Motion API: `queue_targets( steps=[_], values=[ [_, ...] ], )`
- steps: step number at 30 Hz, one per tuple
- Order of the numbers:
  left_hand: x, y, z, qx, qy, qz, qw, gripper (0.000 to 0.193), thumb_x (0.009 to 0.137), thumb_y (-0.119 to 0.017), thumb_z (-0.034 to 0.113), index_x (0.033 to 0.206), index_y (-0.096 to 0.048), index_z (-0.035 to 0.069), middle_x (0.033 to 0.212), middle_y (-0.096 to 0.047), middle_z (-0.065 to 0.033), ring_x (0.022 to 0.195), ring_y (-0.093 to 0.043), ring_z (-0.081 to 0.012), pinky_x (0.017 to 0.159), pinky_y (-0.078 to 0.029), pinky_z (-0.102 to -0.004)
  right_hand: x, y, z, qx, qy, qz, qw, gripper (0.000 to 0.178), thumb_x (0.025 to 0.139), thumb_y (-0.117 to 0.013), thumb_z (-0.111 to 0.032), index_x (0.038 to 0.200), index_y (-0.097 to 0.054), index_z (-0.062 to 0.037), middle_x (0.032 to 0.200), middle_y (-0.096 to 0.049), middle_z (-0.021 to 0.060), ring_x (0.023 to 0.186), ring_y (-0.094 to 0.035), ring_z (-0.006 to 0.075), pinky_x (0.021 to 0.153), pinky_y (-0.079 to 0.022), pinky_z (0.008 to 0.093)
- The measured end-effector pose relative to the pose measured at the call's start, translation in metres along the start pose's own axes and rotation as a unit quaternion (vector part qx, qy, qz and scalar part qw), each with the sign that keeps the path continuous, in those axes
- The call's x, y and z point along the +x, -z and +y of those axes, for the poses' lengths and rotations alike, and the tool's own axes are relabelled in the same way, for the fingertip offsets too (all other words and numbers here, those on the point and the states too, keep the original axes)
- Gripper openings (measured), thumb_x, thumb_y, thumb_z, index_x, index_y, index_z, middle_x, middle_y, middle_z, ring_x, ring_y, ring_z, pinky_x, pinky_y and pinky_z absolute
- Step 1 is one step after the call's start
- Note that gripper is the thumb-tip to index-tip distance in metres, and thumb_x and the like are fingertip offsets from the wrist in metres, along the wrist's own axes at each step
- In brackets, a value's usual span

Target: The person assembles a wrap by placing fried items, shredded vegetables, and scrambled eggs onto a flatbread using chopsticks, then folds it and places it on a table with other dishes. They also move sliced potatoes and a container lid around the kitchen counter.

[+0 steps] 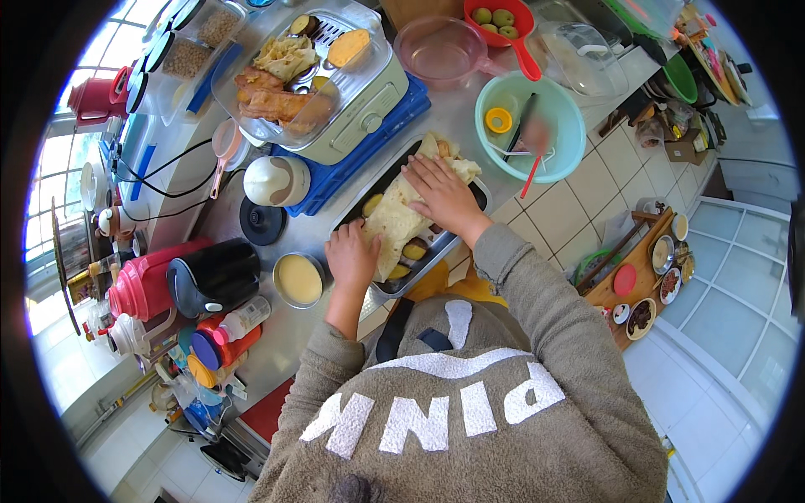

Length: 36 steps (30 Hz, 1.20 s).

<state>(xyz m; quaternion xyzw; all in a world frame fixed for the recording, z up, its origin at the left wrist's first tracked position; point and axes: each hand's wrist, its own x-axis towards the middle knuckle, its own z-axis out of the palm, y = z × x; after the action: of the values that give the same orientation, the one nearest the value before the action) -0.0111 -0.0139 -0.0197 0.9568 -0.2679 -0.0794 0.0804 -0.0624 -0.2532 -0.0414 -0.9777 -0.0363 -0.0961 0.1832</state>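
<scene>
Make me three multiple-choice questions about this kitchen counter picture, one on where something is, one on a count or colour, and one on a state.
1. Where does the flat wrap lie?
A. in the dark baking tray
B. in the teal bowl
C. on the floor

2. How many green fruits are in the red scoop?
A. one
B. three
C. six

3. What are the two hands doing?
A. both hang in the air
B. the left hand and right hand both press flat on the wrap
C. each grips a cup

Answers: 1 A, the wrap spreads over the tray. 2 B, three round fruits show. 3 B, both palms rest on the wrap.
</scene>
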Motion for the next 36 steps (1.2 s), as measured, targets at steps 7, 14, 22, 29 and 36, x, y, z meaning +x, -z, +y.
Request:
queue_targets(
  steps=[7,14,22,29,36],
  values=[
    [-0.001,0.022,-0.006,-0.131,0.080,-0.111,0.982,0.048,0.083,-0.071,0.031,0.123,-0.058,0.008,0.108,-0.068,-0.0199,0.099,-0.065,-0.0379,0.083,-0.052,-0.0450,-0.001,-0.001,0.002,0.005,-0.011,-0.002,1.000,0.068,0.088,-0.063,-0.037,0.146,-0.042,-0.0091,0.150,-0.044,0.0108,0.144,-0.033,0.0243,0.122,-0.017,0.0417],
    [-0.013,-0.005,-0.036,-0.244,0.116,-0.085,0.959,0.037,0.085,-0.071,0.024,0.110,-0.056,0.001,0.095,-0.068,-0.0243,0.089,-0.067,-0.0413,0.080,-0.052,-0.0432,0.000,-0.002,0.002,0.017,-0.003,0.008,1.000,0.068,0.088,-0.064,-0.036,0.146,-0.042,-0.0082,0.149,-0.043,0.0119,0.142,-0.035,0.0259,0.121,-0.020,0.0432],
    [0.012,0.039,-0.030,-0.507,0.219,-0.214,0.806,0.026,0.092,-0.066,0.014,0.111,-0.056,-0.001,0.098,-0.067,-0.0079,0.085,-0.064,-0.0140,0.078,-0.051,-0.0272,-0.003,-0.005,0.008,0.023,-0.009,0.016,1.000,0.068,0.088,-0.064,-0.036,0.146,-0.041,-0.0079,0.148,-0.045,0.0121,0.142,-0.036,0.0260,0.121,-0.021,0.0429],
    [0.061,0.062,0.014,-0.632,0.247,-0.241,0.694,0.023,0.094,-0.061,0.014,0.112,-0.057,-0.001,0.101,-0.068,-0.0093,0.087,-0.068,-0.0186,0.070,-0.057,-0.0304,-0.003,-0.005,0.010,0.034,-0.005,0.019,0.999,0.064,0.089,-0.061,-0.035,0.143,-0.044,-0.0057,0.147,-0.046,0.0118,0.142,-0.036,0.0252,0.121,-0.021,0.0413],
    [0.119,0.066,0.070,-0.663,0.218,-0.306,0.647,0.022,0.096,-0.060,0.015,0.107,-0.056,-0.003,0.100,-0.066,-0.0144,0.089,-0.068,-0.0228,0.076,-0.061,-0.0343,-0.005,-0.012,0.018,0.131,-0.007,0.076,0.988,0.055,0.092,-0.053,-0.027,0.143,-0.047,-0.0091,0.148,-0.046,0.0097,0.141,-0.039,0.0238,0.121,-0.023,0.0392]
  ],
)
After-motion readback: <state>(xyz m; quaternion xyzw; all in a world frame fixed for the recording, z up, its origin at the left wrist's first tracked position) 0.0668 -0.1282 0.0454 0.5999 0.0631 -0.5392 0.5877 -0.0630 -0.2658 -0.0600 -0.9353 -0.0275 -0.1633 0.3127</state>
